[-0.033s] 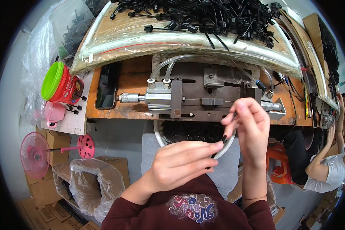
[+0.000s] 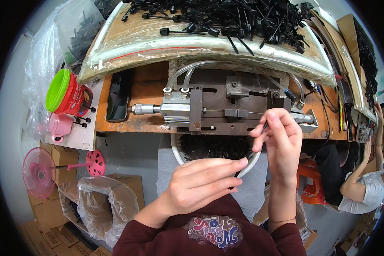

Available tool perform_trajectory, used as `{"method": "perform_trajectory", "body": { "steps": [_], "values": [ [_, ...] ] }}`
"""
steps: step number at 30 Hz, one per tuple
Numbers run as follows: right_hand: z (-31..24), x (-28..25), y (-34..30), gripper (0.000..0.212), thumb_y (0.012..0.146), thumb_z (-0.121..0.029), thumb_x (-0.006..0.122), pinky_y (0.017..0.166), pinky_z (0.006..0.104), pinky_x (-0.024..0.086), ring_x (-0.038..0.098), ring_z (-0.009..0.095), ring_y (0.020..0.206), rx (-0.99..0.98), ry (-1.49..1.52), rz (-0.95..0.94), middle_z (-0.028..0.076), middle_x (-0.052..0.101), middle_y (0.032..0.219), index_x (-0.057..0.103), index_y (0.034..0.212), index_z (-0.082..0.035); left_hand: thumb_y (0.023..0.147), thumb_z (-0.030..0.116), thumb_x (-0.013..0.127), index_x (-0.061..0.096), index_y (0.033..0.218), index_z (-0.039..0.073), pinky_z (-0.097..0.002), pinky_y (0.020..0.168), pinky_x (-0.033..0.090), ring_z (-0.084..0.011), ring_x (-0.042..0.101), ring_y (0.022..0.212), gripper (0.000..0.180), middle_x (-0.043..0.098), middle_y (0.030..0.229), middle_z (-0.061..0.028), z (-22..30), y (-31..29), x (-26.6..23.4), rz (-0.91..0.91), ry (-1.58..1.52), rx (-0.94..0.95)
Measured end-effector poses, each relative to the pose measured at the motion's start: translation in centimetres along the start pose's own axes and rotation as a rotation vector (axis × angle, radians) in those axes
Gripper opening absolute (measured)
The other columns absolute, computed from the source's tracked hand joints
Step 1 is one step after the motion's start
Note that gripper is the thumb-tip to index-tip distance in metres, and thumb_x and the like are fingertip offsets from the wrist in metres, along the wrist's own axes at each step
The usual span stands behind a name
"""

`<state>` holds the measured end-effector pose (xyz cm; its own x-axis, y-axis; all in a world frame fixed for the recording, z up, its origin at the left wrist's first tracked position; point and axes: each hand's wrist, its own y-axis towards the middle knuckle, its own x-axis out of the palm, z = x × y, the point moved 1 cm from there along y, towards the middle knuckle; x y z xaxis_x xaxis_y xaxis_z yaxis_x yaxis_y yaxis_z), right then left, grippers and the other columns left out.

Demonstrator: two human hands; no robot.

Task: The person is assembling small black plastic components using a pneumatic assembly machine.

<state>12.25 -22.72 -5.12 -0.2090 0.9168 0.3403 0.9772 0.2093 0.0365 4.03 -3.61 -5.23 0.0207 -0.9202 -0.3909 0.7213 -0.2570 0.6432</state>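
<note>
In front of the bench, my left hand (image 2: 205, 181) is closed with its fingers pressed together, and dark bits of a black plastic part (image 2: 231, 187) show at its fingertips. Most of that part is hidden. Just up and to the right, my right hand (image 2: 281, 147) pinches a thin dark piece (image 2: 265, 127) between thumb and fingers. The hands are apart. Behind them stands a metal fixture (image 2: 217, 98) with a small block (image 2: 236, 113) at its middle and an air cylinder (image 2: 176, 110) on its left. A white basket (image 2: 175, 149) of black parts sits below the bench edge.
A plastic-wrapped board (image 2: 128, 51) heaped with black stemmed parts (image 2: 243, 17) spans the back. At left are a red and green bucket (image 2: 66, 94), a pink cup (image 2: 60, 124) and a pink fan (image 2: 40, 173). Another person (image 2: 362, 187) works at far right, beside an orange stool (image 2: 311, 181).
My right hand has shifted slightly to the right, a little farther from my left hand. My left hand has hardly moved.
</note>
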Motion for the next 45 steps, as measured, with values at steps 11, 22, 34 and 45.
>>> {"method": "perform_trajectory", "body": {
  "steps": [11,22,34,45],
  "values": [
    [1.5,1.3,-1.5,0.023,0.105,-0.017,0.051,0.049,0.0243,0.051,0.062,0.015,0.05,0.084,0.133,-0.029,0.021,0.07,0.079,0.058,0.095,0.003,0.065,0.002,0.084,0.076,0.09,-0.003,-0.0305,0.069,0.06,-0.0237,0.073,0.08,0.027,0.071,0.114,-0.0193,-1.1,-0.5,1.1,0.029,-0.02,-0.027],
    [1.8,1.2,-2.1,0.023,0.105,-0.016,0.051,0.047,0.0232,0.049,0.06,0.013,0.048,0.071,0.109,-0.013,0.019,0.069,0.076,0.058,0.095,0.004,0.066,0.003,0.084,0.076,0.091,-0.003,-0.0298,0.069,0.06,-0.023,0.072,0.08,0.027,0.071,0.115,-0.0181,-1.1,-0.5,1.3,-0.002,-0.016,-0.004],
    [1.9,1.5,-2.7,0.021,0.104,-0.016,0.052,0.048,0.0229,0.048,0.059,0.012,0.049,-0.056,-0.014,0.069,0.018,0.069,0.075,0.057,0.096,0.004,0.066,0.002,0.084,0.076,0.092,-0.003,-0.0302,0.069,0.06,-0.023,0.072,0.082,0.027,0.071,0.115,-0.0171,-1.1,-0.7,1.4,-0.016,0.003,-0.008],
    [1.7,1.3,-3.2,0.021,0.105,-0.016,0.05,0.047,0.0221,0.05,0.067,0.014,0.067,-0.086,-0.093,0.062,0.008,0.06,0.084,0.056,0.097,0.002,0.066,0.002,0.084,0.075,0.092,-0.003,-0.0302,0.07,0.06,-0.0229,0.072,0.082,0.028,0.071,0.115,-0.0176,-1.3,-0.8,1.4,0.0,-0.005,-0.001]
  ]
}}
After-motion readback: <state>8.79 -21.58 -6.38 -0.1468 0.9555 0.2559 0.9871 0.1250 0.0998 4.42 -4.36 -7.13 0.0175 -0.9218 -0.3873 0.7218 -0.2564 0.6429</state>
